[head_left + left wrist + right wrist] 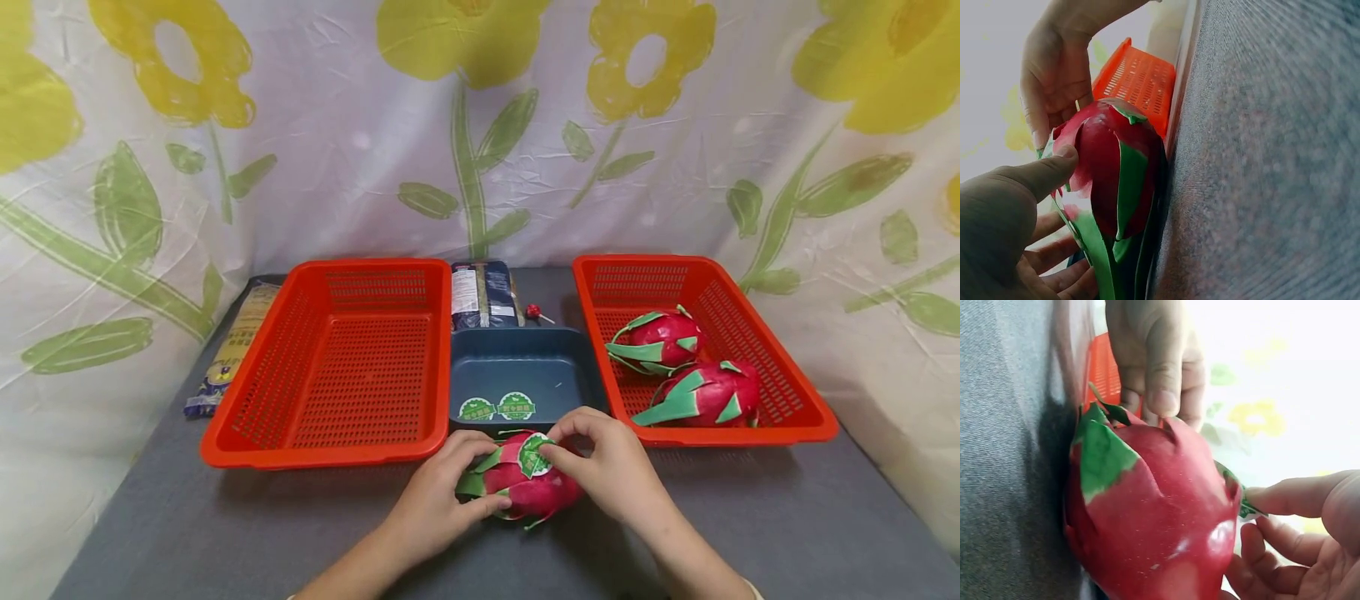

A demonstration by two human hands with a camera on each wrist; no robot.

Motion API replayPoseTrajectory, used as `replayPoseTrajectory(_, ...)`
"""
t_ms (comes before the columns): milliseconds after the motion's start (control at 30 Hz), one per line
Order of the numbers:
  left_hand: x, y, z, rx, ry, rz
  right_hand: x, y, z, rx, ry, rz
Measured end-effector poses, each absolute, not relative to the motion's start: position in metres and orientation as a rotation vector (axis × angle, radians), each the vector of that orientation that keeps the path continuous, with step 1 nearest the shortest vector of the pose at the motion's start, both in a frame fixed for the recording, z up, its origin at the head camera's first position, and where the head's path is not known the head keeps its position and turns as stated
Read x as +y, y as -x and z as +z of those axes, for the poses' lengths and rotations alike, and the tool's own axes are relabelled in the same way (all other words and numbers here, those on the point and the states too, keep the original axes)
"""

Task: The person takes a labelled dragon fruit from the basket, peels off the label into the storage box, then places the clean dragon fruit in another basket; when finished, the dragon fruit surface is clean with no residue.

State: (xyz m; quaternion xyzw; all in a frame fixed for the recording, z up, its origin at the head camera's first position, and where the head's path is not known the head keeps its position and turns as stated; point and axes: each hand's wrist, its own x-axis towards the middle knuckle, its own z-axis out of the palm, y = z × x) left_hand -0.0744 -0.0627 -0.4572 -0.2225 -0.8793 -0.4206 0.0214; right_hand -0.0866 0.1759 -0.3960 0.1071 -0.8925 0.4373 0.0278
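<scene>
A red dragon fruit [534, 498] with green scales lies on its side on the grey table, in front of the dark blue tray. My left hand [433, 493] grips its leafy left end, thumb on the near side and fingers on the far side. Between thumb and forefinger, my right hand [609, 462] pinches a round green-and-white sticker [531, 455] at the top of the fruit. The right wrist view shows this sticker [1249, 511] with its edge standing off the skin. Two similar stickers [516, 406] are on the tray's near wall.
A red basket [326, 457] stands on the left. Another red basket [806, 417] on the right holds two dragon fruits [712, 393]. Behind the blue tray [525, 367] are a dark packet [486, 293] and a red lollipop [533, 311]. A yellow packet [232, 354] lies at far left.
</scene>
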Motion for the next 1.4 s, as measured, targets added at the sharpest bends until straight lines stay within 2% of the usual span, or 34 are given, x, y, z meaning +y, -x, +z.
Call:
replayPoseTrajectory(600, -0.063, 0.074, -0.459, -2.661, 0.676, -1.310, 0.181, 0.100, -0.362, -2.659, -0.347, 1.587)
replayPoseTrajectory(967, -0.065, 0.073, -0.458, -2.627, 0.659, -1.260, 0.155, 0.155, -0.350, -2.583, -0.296, 1.772)
replayPoseTrajectory(1200, -0.068, 0.072, -0.456, -2.663, 0.619, -1.248, 0.133, 0.195, -0.364, -2.606, -0.220, 1.900)
replayPoseTrajectory(1400, -0.068, 0.073, -0.456, -2.716, 0.581, -1.205, 0.130, 0.211, -0.382, -2.734, -0.105, 1.850)
